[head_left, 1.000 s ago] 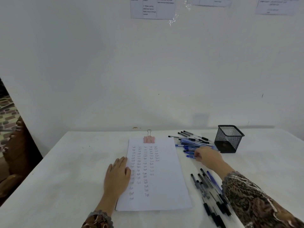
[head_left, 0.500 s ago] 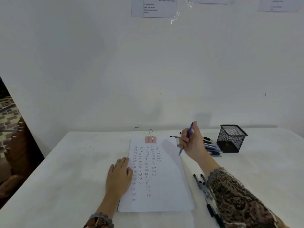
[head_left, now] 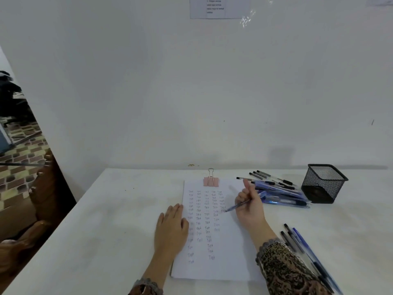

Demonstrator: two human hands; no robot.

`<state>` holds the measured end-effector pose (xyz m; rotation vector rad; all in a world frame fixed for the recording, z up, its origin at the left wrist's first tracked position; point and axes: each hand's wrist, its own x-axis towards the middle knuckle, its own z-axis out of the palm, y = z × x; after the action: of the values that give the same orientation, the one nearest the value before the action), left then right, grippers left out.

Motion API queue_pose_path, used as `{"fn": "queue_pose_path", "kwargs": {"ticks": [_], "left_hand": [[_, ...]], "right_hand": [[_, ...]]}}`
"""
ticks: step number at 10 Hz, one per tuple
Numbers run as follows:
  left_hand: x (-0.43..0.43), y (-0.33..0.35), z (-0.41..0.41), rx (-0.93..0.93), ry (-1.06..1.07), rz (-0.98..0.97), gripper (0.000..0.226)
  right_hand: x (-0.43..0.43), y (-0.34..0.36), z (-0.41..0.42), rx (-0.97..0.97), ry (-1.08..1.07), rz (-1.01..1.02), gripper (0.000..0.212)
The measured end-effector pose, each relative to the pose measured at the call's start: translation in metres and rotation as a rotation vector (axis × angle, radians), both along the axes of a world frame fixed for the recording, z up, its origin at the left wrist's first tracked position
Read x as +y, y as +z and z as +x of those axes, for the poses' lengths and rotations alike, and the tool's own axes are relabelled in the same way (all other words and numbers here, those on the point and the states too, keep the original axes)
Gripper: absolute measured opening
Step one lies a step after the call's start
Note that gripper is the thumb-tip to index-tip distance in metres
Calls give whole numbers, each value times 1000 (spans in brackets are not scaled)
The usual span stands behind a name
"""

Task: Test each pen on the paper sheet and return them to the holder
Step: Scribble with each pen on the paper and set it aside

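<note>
Right hand [head_left: 249, 206]: fingers curled round a blue pen [head_left: 238, 206], tip down on the paper sheet [head_left: 225, 252] by its right edge. Left hand [head_left: 171, 228]: fingers flat, pressing the sheet's left edge. Mesh holder [head_left: 324, 183]: near the table's [head_left: 106, 231] far right edge, loose pens [head_left: 278, 194] beside it.

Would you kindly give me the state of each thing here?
paper sheet, flat, partly written over.
binder clip, clamped on the sheet's top edge.
left hand, flat on the sheet's left edge.
blue pen, slanted, tip down at the sheet.
right hand, grips the blue pen.
mesh holder, upright, no pens showing.
far pens, lying heaped beside the holder.
near pens, lying by the right sleeve.
</note>
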<state>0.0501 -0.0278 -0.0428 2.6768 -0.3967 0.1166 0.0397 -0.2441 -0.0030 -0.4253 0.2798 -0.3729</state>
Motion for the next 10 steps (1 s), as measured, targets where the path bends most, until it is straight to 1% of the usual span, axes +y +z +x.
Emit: {"fn": "queue_pose_path", "kwargs": {"ticks": [1, 2, 3, 4, 5, 6, 8, 9, 10], "left_hand": [[0, -1, 1, -2, -2, 5, 49], [0, -1, 1, -5, -4, 0, 50], [0, -1, 1, -1, -1, -5, 50], [0, -2, 1, -2, 1, -15, 50], [-1, -1, 1, 3, 3, -18, 50], [-1, -1, 0, -10, 6, -5, 49], [-1, 0, 0, 11, 9, -30, 50], [-2, 1, 0, 12, 7, -40, 50], [-1, 1, 0, 17, 4, -43, 50]], "right_hand": [[-6, -13, 8, 94, 26, -123, 59], [-5, -14, 7, 133, 52, -270, 65], [-2, -11, 6, 126, 49, -368, 20], [-7, -13, 7, 150, 26, -537, 25], [-3, -21, 9, 198, -11, -839, 37], [8, -26, 8, 265, -71, -960, 58], [20, -18, 1, 233, -30, -1068, 55], [22, -19, 1, 236, 6, -1095, 53], [22, -20, 0, 248, -10, -1115, 53]]}}
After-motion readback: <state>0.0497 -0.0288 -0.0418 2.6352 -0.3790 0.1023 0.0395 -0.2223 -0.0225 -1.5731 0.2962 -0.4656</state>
